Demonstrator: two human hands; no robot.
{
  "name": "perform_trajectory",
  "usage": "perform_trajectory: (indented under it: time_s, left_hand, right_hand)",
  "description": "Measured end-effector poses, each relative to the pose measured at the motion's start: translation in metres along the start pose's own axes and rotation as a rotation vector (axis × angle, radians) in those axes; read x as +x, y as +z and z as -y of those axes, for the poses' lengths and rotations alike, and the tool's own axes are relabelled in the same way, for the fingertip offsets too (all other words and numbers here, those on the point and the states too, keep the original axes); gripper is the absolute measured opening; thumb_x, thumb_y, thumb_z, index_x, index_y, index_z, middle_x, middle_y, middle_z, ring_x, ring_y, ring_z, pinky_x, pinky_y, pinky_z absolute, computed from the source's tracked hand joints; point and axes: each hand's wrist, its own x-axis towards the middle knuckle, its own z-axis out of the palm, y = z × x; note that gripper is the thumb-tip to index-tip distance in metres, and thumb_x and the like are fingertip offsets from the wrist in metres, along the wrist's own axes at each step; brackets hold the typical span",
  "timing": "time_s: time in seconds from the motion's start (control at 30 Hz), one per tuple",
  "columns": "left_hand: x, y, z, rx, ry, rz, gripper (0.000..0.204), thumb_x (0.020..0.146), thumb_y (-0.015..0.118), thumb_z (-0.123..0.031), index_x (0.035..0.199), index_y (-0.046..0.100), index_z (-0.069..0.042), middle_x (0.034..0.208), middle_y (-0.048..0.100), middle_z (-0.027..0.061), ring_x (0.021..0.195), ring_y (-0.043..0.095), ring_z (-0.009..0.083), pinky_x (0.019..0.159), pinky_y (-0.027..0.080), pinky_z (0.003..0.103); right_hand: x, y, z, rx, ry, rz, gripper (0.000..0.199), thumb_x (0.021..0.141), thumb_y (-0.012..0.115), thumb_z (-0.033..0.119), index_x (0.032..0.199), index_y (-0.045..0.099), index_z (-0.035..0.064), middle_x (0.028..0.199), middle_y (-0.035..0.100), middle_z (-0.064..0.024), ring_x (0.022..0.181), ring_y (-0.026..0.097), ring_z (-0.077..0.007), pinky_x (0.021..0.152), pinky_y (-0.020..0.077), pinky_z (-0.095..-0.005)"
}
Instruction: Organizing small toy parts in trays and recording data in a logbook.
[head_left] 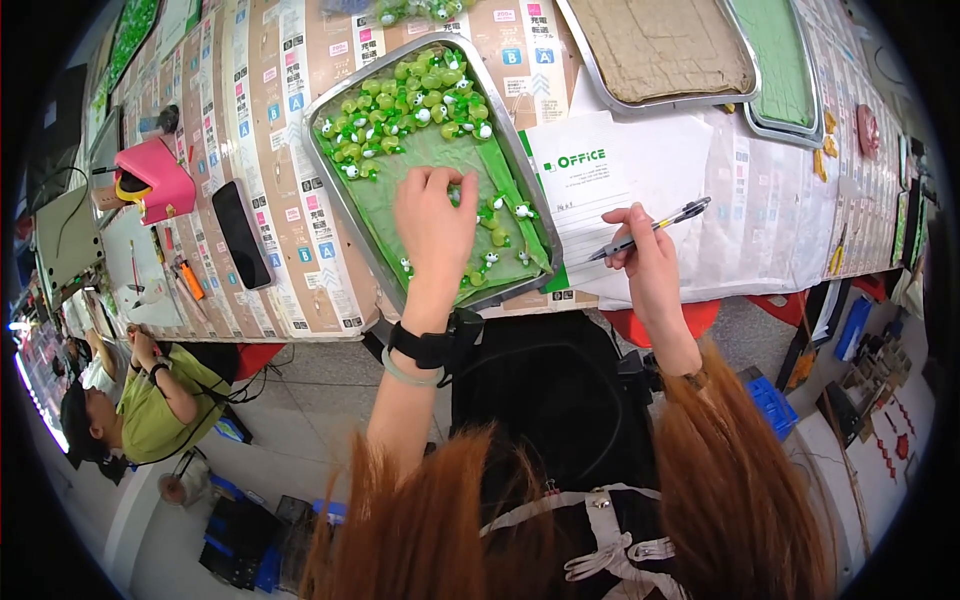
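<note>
My left hand [437, 222] is over the metal tray [327, 170], its fingers curled down toward the green lining. What the fingertips hold, if anything, is hidden by the hand. Many small green-and-white figures [385, 112] are heaped at the tray's far end, and a few more lie along its right side and near end. My right hand [645, 255] grips a pen [655, 228] between thumb and fingers, its tip pointing left. Under the pen lies a notepad [590, 180] with green print and a short handwritten line, beside the tray.
A black phone [241, 235] and a pink box [160, 178] lie left of the tray. Beige-lined [670, 50] and green-lined [775, 65] trays stand at the far right. A bag of figures [420, 10] is at the back. Another person [165, 400] sits at the left.
</note>
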Motion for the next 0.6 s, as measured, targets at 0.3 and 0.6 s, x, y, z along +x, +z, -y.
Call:
perform_trajectory:
  time_s: [0.3,0.6]
  left_hand:
    - [0.035,0.019,-0.017,-0.041,0.052,-0.371,0.032,0.067,0.062,-0.019,0.091,0.048,-0.002,0.089,0.047,0.0133,0.085,0.044,0.0294,0.076,0.036,0.037]
    - [0.018,0.03,-0.008,-0.114,0.057,-0.333,0.022,0.066,0.057,-0.01,0.084,0.05,-0.001,0.084,0.048,0.0128,0.081,0.044,0.0291,0.074,0.036,0.037]
  right_hand:
    - [0.001,0.004,0.003,-0.015,-0.009,0.016,0.037,0.089,0.036,0.032,0.087,0.053,-0.0004,0.058,0.037,0.0018,0.054,0.036,-0.007,0.054,0.034,-0.0215]
    - [0.0,0.002,0.001,0.011,-0.01,0.006,0.037,0.087,0.04,0.035,0.085,0.056,0.0018,0.058,0.039,0.0029,0.055,0.038,-0.0053,0.054,0.0329,-0.0184]
